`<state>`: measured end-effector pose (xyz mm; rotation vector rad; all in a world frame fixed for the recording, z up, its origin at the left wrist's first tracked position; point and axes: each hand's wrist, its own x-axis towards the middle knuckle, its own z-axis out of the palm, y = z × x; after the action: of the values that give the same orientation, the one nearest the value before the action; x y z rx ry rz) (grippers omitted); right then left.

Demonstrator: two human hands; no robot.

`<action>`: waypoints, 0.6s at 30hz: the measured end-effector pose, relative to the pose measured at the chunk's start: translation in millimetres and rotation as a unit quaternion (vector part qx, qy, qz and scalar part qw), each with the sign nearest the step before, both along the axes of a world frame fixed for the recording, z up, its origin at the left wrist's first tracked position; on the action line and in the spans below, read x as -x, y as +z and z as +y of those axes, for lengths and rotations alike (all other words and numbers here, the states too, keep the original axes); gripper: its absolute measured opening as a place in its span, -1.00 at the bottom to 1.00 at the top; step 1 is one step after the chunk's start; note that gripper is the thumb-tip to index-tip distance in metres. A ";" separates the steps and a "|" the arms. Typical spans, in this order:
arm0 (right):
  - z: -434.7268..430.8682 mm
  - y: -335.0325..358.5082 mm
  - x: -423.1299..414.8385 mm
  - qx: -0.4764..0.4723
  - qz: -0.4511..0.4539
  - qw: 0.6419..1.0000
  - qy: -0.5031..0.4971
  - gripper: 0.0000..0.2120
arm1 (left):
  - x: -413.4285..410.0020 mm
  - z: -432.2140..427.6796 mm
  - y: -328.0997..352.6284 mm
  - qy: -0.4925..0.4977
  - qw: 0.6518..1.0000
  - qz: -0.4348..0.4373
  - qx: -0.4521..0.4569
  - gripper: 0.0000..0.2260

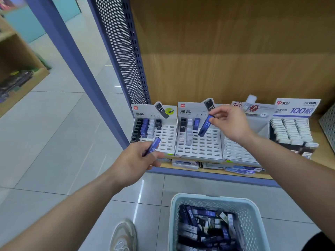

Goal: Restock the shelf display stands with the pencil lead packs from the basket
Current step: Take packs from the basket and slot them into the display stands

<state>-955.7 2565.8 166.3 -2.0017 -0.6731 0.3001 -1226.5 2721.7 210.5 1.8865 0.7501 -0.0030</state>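
Evidently light, stiff and slick, these suit an end pinch: the right hand (230, 122) pinches a blue lead pack (204, 126) above the middle display stand (199, 147), centre frame; the left hand (137, 160) grips a second blue pack (154, 145) left of centre; the basket (213, 196) at the bottom holds more.

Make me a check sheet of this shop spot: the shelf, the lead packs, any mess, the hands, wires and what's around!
Surface: wooden shelf, stands on it.
Job's things: left stand and second stand partly filled; basket on floor, many packs inside.
Clutter: flat boxes at shelf's front edge.
Hands: left hand grips blue pack near left stand; right hand pinches second pack over second stand.
Cables: nothing seen.
Surroundings: mesh panel, a shoe.
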 end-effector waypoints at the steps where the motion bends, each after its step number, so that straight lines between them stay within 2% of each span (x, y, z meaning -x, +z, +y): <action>1: 2.8 -9.1 -4.7 0.011 -0.009 1.000 0.001 -0.76 | 0.8 1.0 -0.4 -0.008 1.000 0.008 -0.011 -0.81; 10: 30.6 -54.8 -27.1 0.108 -0.089 0.989 0.035 -0.79 | -6.1 10.2 -2.6 -0.005 0.999 0.036 0.011 -0.86; 14: 30.9 -57.6 -30.5 0.098 -0.072 0.992 0.024 -0.80 | -10.4 12.1 -5.1 -0.006 0.999 0.024 0.022 -0.88; 18: 32.5 -58.3 -27.7 0.107 -0.073 0.990 0.055 -0.78 | -12.2 13.3 -6.7 -0.005 0.999 0.023 0.040 -0.88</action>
<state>-928.0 2598.3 108.0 -2.2096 -0.8769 0.3041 -1214.4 2735.0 203.8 1.8191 0.7603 -0.0829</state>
